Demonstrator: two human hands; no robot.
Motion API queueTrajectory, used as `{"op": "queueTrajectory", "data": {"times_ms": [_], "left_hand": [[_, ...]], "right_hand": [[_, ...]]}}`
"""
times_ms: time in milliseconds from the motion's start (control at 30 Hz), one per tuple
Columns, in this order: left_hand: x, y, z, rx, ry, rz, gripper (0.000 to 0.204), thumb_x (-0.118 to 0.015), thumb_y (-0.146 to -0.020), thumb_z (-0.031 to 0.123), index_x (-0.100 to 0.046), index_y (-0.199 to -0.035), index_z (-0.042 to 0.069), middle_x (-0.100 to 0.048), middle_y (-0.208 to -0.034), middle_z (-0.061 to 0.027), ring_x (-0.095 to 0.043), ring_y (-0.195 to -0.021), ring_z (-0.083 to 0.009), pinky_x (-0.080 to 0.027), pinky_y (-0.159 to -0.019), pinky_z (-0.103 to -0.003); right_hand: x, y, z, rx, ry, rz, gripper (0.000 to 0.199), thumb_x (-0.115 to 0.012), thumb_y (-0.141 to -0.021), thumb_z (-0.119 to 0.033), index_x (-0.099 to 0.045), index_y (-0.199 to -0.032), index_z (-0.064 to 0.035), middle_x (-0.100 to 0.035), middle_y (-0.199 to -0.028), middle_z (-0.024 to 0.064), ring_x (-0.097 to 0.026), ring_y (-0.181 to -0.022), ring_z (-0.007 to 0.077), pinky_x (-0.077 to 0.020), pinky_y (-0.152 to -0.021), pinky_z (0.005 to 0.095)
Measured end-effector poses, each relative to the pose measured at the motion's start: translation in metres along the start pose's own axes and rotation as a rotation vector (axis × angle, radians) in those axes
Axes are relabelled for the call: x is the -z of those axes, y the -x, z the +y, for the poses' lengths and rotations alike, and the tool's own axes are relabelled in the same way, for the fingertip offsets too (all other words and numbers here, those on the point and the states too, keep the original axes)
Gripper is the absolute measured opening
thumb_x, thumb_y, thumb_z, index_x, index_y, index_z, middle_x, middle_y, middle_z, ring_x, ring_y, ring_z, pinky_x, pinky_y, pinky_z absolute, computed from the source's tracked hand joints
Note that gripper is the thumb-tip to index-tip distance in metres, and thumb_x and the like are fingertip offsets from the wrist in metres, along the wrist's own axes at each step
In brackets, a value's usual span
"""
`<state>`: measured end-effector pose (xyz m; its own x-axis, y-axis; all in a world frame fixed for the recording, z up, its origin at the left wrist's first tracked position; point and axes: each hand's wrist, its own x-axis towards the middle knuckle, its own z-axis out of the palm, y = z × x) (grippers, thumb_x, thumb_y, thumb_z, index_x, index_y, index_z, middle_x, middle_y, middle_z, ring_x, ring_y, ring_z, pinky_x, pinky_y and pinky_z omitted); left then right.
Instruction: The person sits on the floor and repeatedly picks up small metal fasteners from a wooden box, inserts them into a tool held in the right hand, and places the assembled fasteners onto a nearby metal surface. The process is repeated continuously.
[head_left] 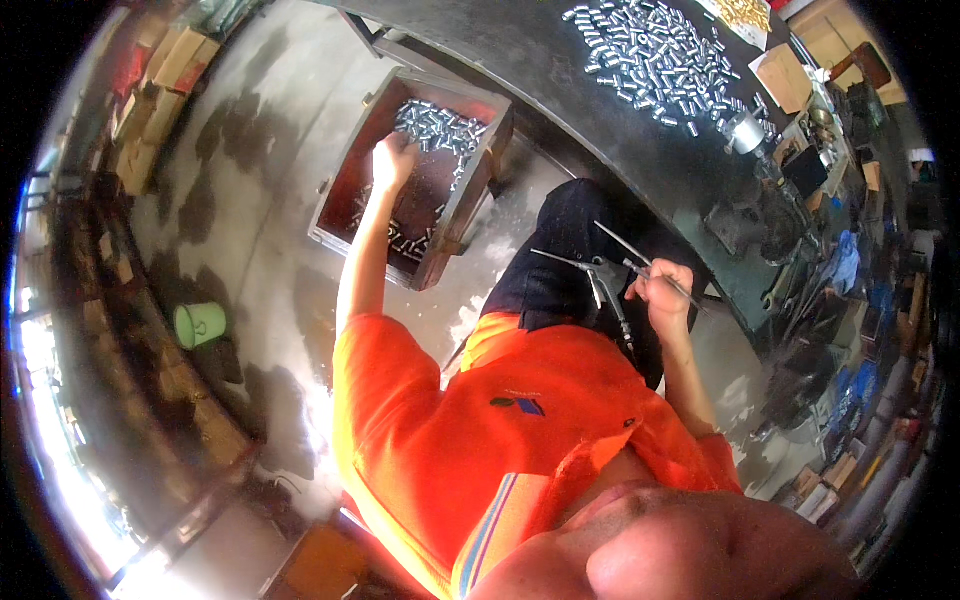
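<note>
My left hand (396, 160) is closed in a fist over an open wooden drawer box (335, 205), beside a pile of small silver metal sleeves (440, 126) at its far end. Whatever the fingers hold, if anything, is hidden. Darker bolt-like metal pieces (405, 243) lie at the box's near end. My right hand (668, 288) is closed around a thin metal rod (622, 240), which points up and to the left above my dark trousers. Next to it, over my lap, is a grey tool with a long thin nozzle and handle, resembling an air blow gun (602, 275).
A dark metal workbench (520, 60) runs along the right, bearing a big heap of silver sleeves (665, 65) and a tray of brass-coloured pieces (742, 15). Tools and a blue cloth (846, 262) clutter its right end. A pale green bucket (200, 326) stands on the stained floor, left.
</note>
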<state>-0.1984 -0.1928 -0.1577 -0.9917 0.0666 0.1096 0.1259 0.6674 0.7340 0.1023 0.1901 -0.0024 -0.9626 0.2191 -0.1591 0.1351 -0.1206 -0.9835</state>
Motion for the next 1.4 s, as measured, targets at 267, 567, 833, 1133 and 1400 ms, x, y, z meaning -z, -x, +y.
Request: {"op": "queueTrajectory", "data": {"times_ms": [267, 567, 833, 1133, 1400], "left_hand": [[0.02, 0.087, 0.194, 0.103, 1.229, -0.511, 0.02, -0.062, -0.08, 0.002, -0.058, -0.1, 0.0, -0.063, -0.08, -0.0135, -0.06, -0.061, -0.0193, -0.049, -0.063, -0.03], [-0.046, 0.167, 0.267, 0.401, 1.625, -1.004, 0.027, -0.053, -0.091, 0.025, -0.06, -0.093, -0.001, -0.052, -0.059, -0.005, -0.044, -0.046, -0.0133, -0.041, -0.051, -0.03], [-0.038, 0.173, 0.282, 0.283, 1.342, -0.92, 0.028, -0.051, -0.092, 0.024, -0.058, -0.079, 0.0, -0.054, -0.055, -0.009, -0.05, -0.041, -0.018, -0.048, -0.047, -0.031], [-0.033, 0.165, 0.289, 0.143, 1.118, -0.966, 0.018, -0.06, -0.085, 0.009, -0.06, -0.094, -0.007, -0.063, -0.071, -0.0133, -0.063, -0.059, -0.0189, -0.053, -0.059, -0.03], [-0.034, 0.159, 0.285, -0.089, 1.077, -0.872, 0.015, -0.061, -0.082, -0.002, -0.06, -0.097, -0.005, -0.065, -0.085, -0.0147, -0.065, -0.073, -0.0208, -0.053, -0.069, -0.029]], "right_hand": [[-0.002, -0.009, 0.002, 0.085, 0.08, -0.207, 0.029, -0.054, -0.069, -0.005, -0.032, -0.05, -0.0064, -0.039, -0.055, 0.0017, -0.044, -0.049, 0.0111, -0.0457, -0.049, 0.0301], [-0.013, -0.006, -0.051, 0.335, 0.409, -0.139, 0.023, -0.056, -0.064, -0.005, -0.036, -0.052, -0.0043, -0.031, -0.047, 0.0022, -0.033, -0.042, 0.0085, -0.0267, -0.04, 0.0281], [-0.012, -0.002, -0.052, 0.452, 0.43, -0.164, 0.027, -0.06, -0.065, -0.008, -0.036, -0.054, -0.0045, -0.033, -0.048, 0.0051, -0.036, -0.041, 0.0145, -0.0285, -0.041, 0.0298], [-0.016, -0.002, -0.049, 0.648, 0.575, -0.129, 0.021, -0.062, -0.064, -0.006, -0.043, -0.056, -0.0036, -0.042, -0.049, 0.0094, -0.047, -0.042, 0.0199, -0.0364, -0.041, 0.0323], [-0.017, -0.007, -0.031, 0.112, -0.003, -0.118, 0.017, -0.053, -0.068, -0.004, -0.045, -0.053, -0.0023, -0.053, -0.053, 0.0036, -0.054, -0.047, 0.0114, -0.0428, -0.046, 0.0257]]}}
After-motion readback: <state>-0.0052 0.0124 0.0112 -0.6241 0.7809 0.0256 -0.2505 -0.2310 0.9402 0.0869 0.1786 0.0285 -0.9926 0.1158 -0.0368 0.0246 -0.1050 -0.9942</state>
